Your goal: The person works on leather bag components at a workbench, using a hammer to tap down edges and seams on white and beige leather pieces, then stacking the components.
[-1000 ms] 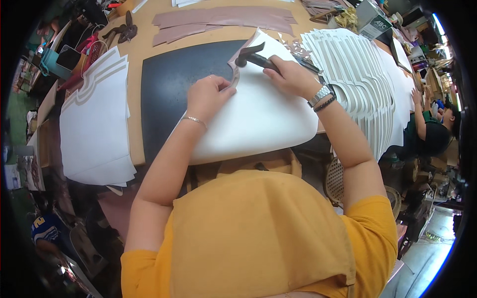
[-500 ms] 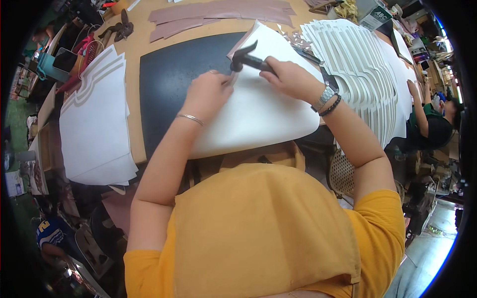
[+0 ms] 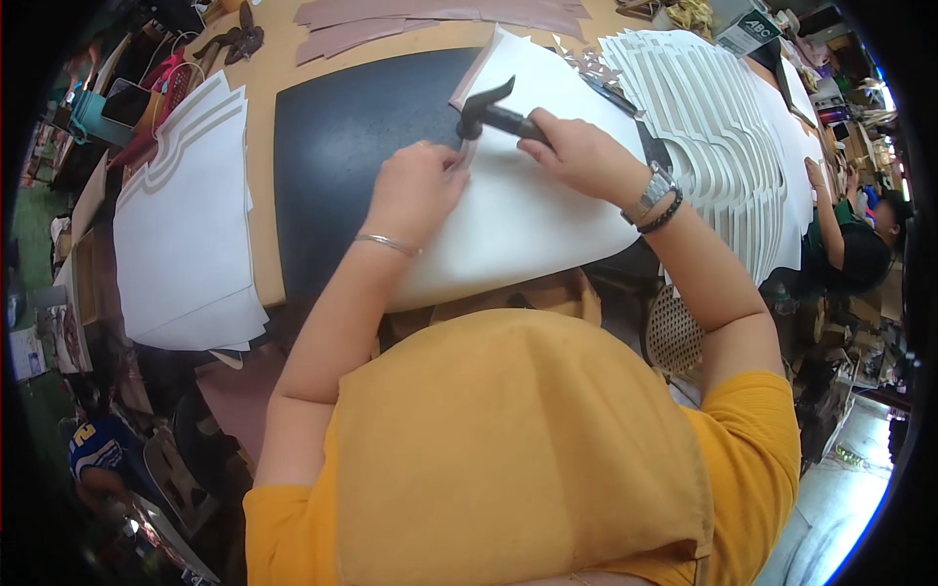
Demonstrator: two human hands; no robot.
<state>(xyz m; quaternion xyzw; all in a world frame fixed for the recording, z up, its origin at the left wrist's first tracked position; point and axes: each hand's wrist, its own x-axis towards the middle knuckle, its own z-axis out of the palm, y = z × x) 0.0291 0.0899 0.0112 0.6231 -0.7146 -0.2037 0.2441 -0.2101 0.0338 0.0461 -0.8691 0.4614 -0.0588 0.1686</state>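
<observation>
The right hand (image 3: 591,168) has its fingers clamped round the handle of a claw hammer (image 3: 501,118), which is over the left edge of a white sheet (image 3: 537,220), just beyond the left hand (image 3: 415,190). The hammer's handle runs mostly left to right, its head at the left end and slightly farther away than the grip. The curved claw points far and to the right; the striking end points toward the near side, down at the sheet's edge. Whether it touches that edge cannot be told.

The left hand's fingers are together, pinching the same edge, where a narrow strip stands up. The sheet's long axis runs far to near, its narrow end pointing far and its broad rounded end toward the person. It lies partly across a dark board (image 3: 357,146) on the tan worktop (image 3: 264,181).

A stack of white cut pieces (image 3: 191,239) is left of the board, and overlapping white panels with grey bands (image 3: 699,161) fan out on the right. Pinkish-brown strips (image 3: 420,24) lie along the far side, running left to right.
</observation>
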